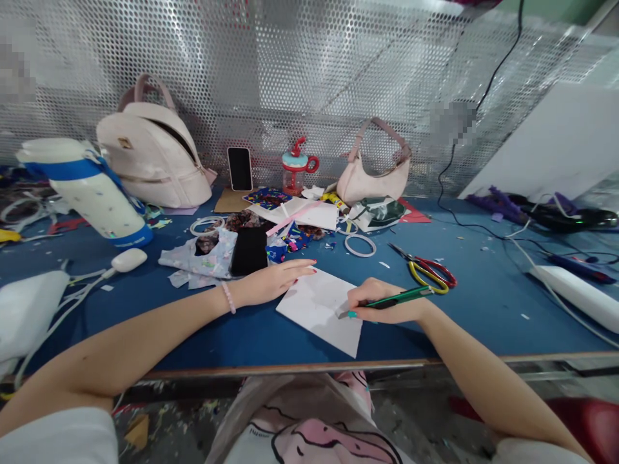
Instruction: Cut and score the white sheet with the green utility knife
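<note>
A white sheet of card (314, 306) lies at a slant on the blue table near its front edge. My left hand (268, 282) rests flat with its fingers stretched over the card's far left corner, and a pink bead bracelet is on the wrist. Gripped in my right hand (382, 303) is a green utility knife (403, 297), its blade tip pointing left and down at the card's right part. Whether the tip touches the card I cannot tell. Just beyond my left hand are a black flat piece (249, 250) and light patterned fabric (206, 254).
Scissors (428, 272) lie right of the card, near a white ring (360, 245). Behind are paper scraps, a phone (240, 169), a red-lidded cup (294, 171), a handbag (374, 174) and a backpack (149, 151). A large bottle (91, 193) stands left; cables run along both sides.
</note>
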Demonstrator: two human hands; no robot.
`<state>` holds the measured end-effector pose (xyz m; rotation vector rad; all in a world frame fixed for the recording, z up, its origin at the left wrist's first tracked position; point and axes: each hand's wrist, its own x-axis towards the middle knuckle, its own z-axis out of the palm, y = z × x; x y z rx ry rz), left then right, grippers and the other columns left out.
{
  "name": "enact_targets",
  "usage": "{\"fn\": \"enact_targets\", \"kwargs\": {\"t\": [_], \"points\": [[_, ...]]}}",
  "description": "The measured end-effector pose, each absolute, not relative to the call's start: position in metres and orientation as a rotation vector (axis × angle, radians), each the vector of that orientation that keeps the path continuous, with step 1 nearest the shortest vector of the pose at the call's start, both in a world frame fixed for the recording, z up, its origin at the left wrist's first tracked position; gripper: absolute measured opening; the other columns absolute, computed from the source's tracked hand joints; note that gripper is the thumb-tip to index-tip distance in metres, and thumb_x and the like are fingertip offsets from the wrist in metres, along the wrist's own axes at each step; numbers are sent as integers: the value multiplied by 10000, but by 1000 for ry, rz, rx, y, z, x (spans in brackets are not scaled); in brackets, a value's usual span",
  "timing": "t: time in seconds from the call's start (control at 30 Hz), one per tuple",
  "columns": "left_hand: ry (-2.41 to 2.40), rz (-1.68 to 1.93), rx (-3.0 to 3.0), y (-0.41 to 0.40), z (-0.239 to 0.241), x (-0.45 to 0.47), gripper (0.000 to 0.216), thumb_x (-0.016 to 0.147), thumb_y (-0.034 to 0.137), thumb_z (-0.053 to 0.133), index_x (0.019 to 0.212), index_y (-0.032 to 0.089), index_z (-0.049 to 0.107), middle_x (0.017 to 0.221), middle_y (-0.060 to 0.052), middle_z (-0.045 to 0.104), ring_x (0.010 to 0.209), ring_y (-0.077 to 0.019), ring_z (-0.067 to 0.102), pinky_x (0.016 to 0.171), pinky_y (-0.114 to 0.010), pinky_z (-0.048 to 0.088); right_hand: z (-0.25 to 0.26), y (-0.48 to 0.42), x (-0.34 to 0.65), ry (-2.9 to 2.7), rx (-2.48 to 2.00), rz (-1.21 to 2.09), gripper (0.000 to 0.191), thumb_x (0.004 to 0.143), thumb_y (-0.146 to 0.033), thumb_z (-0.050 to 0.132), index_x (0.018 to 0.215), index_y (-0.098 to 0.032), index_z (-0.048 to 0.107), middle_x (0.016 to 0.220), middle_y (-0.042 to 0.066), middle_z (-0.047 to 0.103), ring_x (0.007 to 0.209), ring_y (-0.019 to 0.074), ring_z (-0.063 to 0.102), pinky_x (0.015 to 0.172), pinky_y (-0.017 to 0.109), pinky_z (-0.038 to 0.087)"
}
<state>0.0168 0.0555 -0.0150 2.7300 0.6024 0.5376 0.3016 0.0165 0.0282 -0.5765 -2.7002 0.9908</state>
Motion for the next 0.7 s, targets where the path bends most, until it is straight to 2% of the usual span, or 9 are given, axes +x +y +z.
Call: {"fn": "enact_targets", "kwargs": {"t": [0.13, 0.27, 0.43, 0.7], "points": [[529, 485, 2848, 55, -17, 15, 350, 984, 148, 371, 1294, 168, 534, 1407, -114, 490, 1292, -178, 481, 1058, -307, 426, 27, 17, 303, -2692, -566, 1006, 241, 918, -299, 479, 737, -149, 534, 573, -53, 429, 507, 62, 377, 504, 183, 296], [435, 411, 3022, 53, -15, 14, 383, 991, 97, 306, 1262, 164, 568, 1359, -122, 538, 1270, -197, 506, 999, -304, 468, 27, 17, 303, -2690, -584, 1029, 228, 913, -280, 479, 730, -153, 526, 561, -59, 423, 497, 60, 384, 502, 182, 295], [154, 350, 3175, 45, -3, 19, 378, 1014, 139, 290, 1176, 150, 632, 1283, -119, 602, 1213, -204, 549, 1043, -348, 416, 28, 16, 303, -2693, -602, 1031, 221, 912, -285, 482, 743, -150, 527, 569, -56, 425, 499, 59, 386, 504, 178, 298], [144, 324, 3201, 42, 0, 20, 383, 1020, 155, 289, 1151, 160, 649, 1232, -110, 636, 1162, -178, 580, 1016, -320, 430, 29, 15, 302, -2694, -579, 1001, 215, 910, -275, 489, 739, -151, 531, 573, -53, 422, 506, 59, 380, 508, 180, 291]]}}
